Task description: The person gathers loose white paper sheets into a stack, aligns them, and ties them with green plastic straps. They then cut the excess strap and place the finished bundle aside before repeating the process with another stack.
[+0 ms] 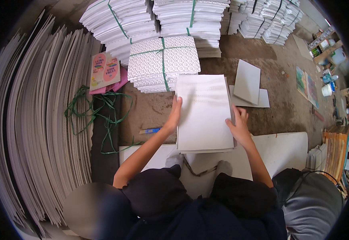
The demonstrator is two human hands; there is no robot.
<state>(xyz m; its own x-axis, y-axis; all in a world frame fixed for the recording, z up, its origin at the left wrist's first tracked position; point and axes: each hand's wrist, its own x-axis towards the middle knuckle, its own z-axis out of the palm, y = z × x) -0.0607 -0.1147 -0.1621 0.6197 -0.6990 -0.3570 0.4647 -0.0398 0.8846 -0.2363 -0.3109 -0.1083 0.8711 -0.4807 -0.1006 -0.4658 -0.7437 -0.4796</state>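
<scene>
A stack of white cardboard sheets [205,116] is in front of me, just above my feet. My left hand [175,114] presses along the stack's left edge, fingers together and partly hidden by it. On the opposite edge, my right hand [239,122] grips the side with bent fingers and the thumb over the top sheet. A few sheets jut out at the right and lower edges. Beyond the stack lies a bundle of textured white sheets [146,60] tied with green strap. Left of my left forearm, a blue utility knife [152,131] rests on the floor.
Tall grey boards [58,120] stand along the left. A tangle of green strap [102,114] lies near a printed card [104,72]. Two loose white boards [247,82] are at the right. I sit over a white board [282,152]; bottles and paints [327,89] line the far right.
</scene>
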